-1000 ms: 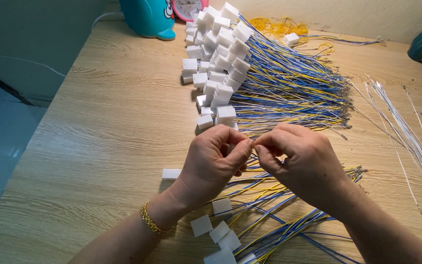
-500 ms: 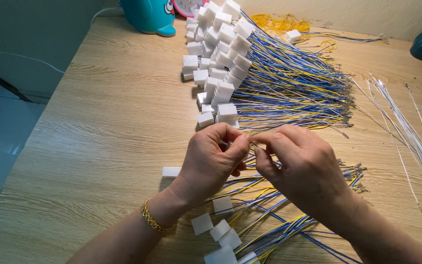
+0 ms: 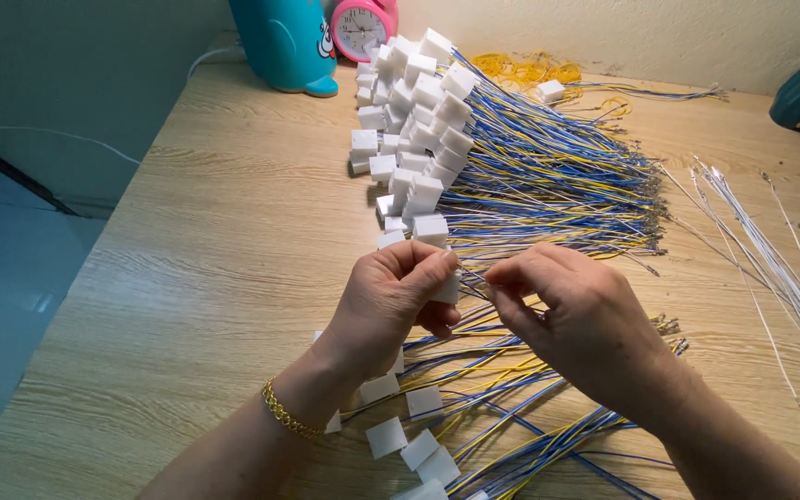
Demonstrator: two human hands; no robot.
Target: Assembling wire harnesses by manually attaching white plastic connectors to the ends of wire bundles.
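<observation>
Working over the wooden table, we've got our left hand pinched around a small white connector block, while our right hand grips a thin wire right at that block. Just nearer than the block lies a loose bunch of blue and yellow leads. Beyond the block sits the big finished pile, then a pink clock.
</observation>
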